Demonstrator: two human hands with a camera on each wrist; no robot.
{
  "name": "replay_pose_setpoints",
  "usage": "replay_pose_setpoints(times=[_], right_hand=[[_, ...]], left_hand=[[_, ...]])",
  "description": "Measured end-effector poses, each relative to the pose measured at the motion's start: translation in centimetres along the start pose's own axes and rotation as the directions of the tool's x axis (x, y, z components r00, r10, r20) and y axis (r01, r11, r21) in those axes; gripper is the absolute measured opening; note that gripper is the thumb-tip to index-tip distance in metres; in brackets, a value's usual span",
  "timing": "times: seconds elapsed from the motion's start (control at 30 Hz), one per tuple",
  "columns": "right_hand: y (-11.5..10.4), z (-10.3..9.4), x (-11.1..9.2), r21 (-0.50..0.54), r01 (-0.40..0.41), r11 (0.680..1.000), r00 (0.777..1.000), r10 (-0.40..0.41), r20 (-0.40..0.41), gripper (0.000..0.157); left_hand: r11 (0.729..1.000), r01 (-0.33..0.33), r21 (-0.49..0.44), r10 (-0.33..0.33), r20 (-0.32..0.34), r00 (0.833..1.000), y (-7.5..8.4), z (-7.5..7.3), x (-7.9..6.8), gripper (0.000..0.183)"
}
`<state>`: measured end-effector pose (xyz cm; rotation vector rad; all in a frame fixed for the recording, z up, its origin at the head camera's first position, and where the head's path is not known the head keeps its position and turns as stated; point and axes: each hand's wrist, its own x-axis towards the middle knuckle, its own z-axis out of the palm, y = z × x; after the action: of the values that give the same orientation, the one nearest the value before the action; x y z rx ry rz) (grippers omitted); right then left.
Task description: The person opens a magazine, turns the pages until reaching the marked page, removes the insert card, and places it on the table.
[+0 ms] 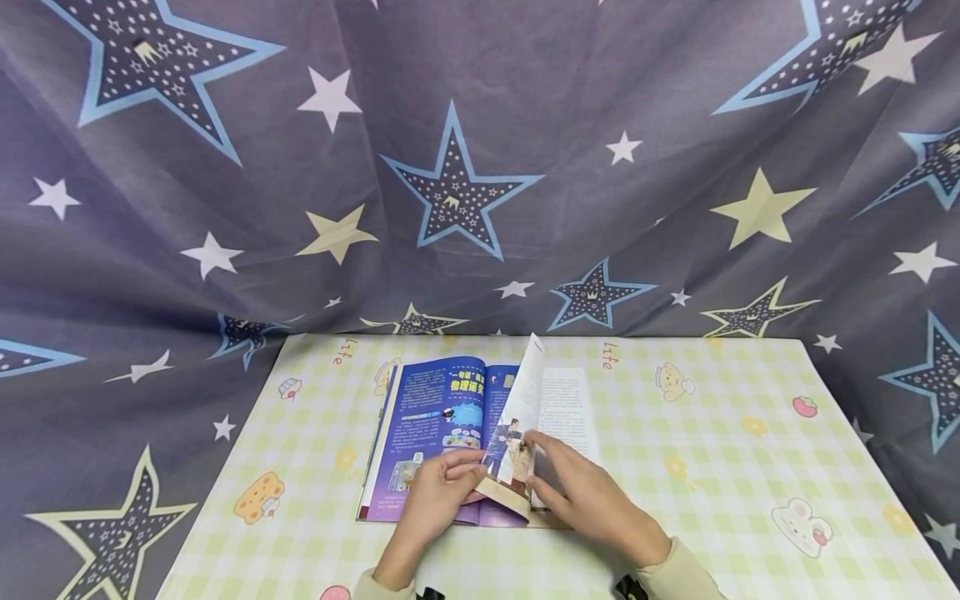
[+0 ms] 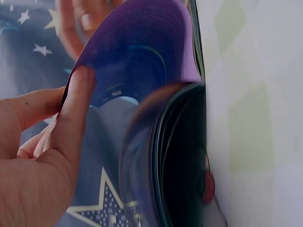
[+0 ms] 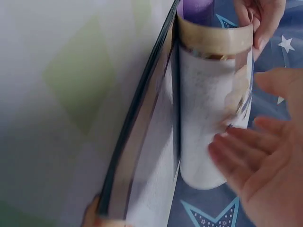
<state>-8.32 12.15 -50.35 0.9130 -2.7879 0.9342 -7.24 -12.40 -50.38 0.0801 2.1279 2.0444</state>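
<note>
A dark curtain (image 1: 645,50) printed with stars filled the background. In front of it stood a table (image 1: 720,533) under a pale green checked cloth with cartoon animals. An open magazine (image 1: 420,400) lay on the table, left of its middle, near the person; its left page was blue and purple. From its right half a single page (image 1: 522,400) rose and curled leftward, showing a picture of people. The right hand (image 1: 585,492) was beside that page, fingers loosely spread and gripping nothing; whether its fingertips touched the paper could not be told. The left hand (image 1: 441,492) pinched the page's free edge between thumb and finger. The step in hand appeared to be turning this page; the next move seemed to call for laying it flat leftward.
</note>
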Motion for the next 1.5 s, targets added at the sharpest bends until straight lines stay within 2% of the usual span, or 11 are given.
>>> replay_pose_setpoints(times=[0.1, 0.27, 0.37, 0.47, 0.67, 0.8, 0.97, 1.17, 1.27, 1.37, 1.5], right_hand=[[0.4, -0.1, -0.4, -0.043, -0.076, 0.996, 0.995, 0.078, 0.065, 0.068], [1.3, -0.2, -1.4, -0.105, -0.041, 0.994, 0.964, 0.067, 0.257, 0.078], [1.6, -0.2, -2.0, -0.091, -0.023, 0.996, 0.942, 0.052, 0.331, 0.082], [1.6, -0.3, -2.3, -0.083, -0.017, 0.996, 0.937, 0.045, 0.348, 0.081], [1.7, -0.5, -2.6, -0.108, 0.024, 0.994, 0.944, 0.013, 0.33, 0.069], [1.8, -0.8, -2.9, -0.095, 0.059, 0.994, 0.951, -0.027, 0.31, 0.056], [2.0, -1.5, -3.1, -0.07, 0.087, 0.994, 0.956, -0.064, 0.285, 0.044], [2.5, -2.4, -3.5, -0.013, 0.084, 0.996, 0.952, -0.076, 0.296, 0.029], [2.6, -2.9, -3.7, -0.009, 0.059, 0.998, 0.961, -0.054, 0.27, 0.023], [2.8, -3.1, -3.9, -0.077, 0.009, 0.997, 0.982, 0.006, 0.191, 0.023], [3.1, -3.1, -4.0, -0.228, -0.062, 0.972, 0.998, 0.064, -0.002, 0.035]], left_hand=[[1.0, 0.013, 0.01, -0.012, -0.047, 0.999, 0.1, -1.0, -0.5, 0.031], [0.999, 0.051, -0.008, -0.051, -0.169, 0.984, 0.1, -3.6, -1.6, 0.031], [0.997, 0.079, -0.004, -0.077, -0.252, 0.965, -0.2, -5.3, -2.2, 0.03], [0.992, 0.121, 0.041, -0.101, -0.334, 0.937, -0.5, -6.9, -3.0, 0.029], [0.968, 0.22, 0.118, -0.147, -0.442, 0.885, -0.7, -9.4, -4.4, 0.029], [0.955, 0.264, 0.135, -0.175, -0.46, 0.87, -0.8, -10.4, -5.1, 0.033], [0.936, 0.309, 0.171, -0.193, -0.484, 0.853, -0.7, -10.8, -5.2, 0.04], [0.947, 0.272, 0.172, -0.163, -0.472, 0.866, -0.5, -10.8, -5.1, 0.04], [0.952, 0.262, 0.16, -0.159, -0.473, 0.867, -0.4, -10.8, -5.1, 0.037], [0.949, 0.261, 0.176, -0.151, -0.471, 0.869, -0.1, -10.6, -5.2, 0.036], [0.946, 0.243, 0.214, -0.126, -0.449, 0.885, 0.1, -10.1, -4.9, 0.035]])
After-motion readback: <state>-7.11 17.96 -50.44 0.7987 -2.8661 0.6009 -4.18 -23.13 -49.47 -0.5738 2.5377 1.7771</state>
